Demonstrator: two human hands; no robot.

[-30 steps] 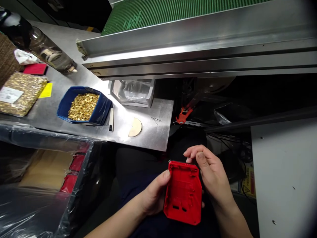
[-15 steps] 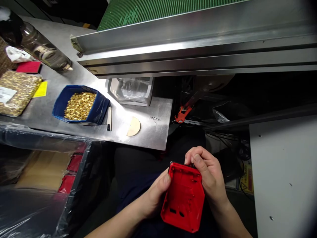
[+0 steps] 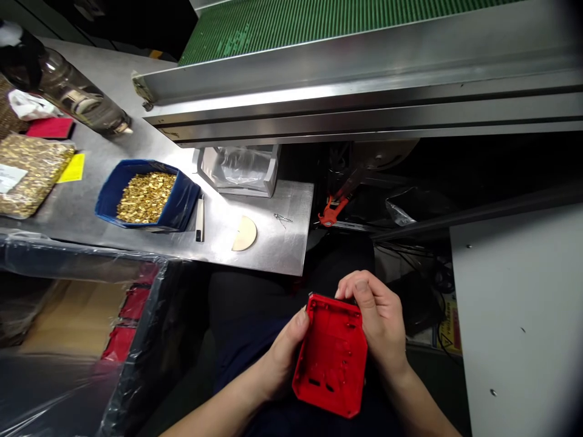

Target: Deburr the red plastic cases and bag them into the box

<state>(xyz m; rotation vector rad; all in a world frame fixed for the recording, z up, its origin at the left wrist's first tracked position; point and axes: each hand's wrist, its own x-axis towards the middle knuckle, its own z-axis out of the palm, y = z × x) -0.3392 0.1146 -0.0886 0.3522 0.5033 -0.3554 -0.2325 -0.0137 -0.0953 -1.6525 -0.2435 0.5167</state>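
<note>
A red plastic housing (image 3: 330, 358), shaped like a shallow open shell with small holes and two dark slots, is held over my lap with its hollow side facing me. My left hand (image 3: 286, 346) grips its left edge, the thumb on the rim and the fingers hidden behind. At the upper right corner, my right hand (image 3: 378, 315) is closed with its thumb and fingertips together against the housing's edge. Whether those fingertips hold something small, I cannot make out.
A blue bin (image 3: 180, 203) of small brass parts stands on the metal table (image 3: 277, 258), near a grey bin (image 3: 273, 173), a half-round disc (image 3: 246, 233) and a white-handled tool (image 3: 200, 218). Lower left is a plastic-lined box (image 3: 150, 303) with red parts. A green conveyor (image 3: 319, 27) runs above.
The red housing has tilted slightly and shifted a little left in view with both hands. My right fingers have moved slightly along its top corner. The whole view has shifted a little.
</note>
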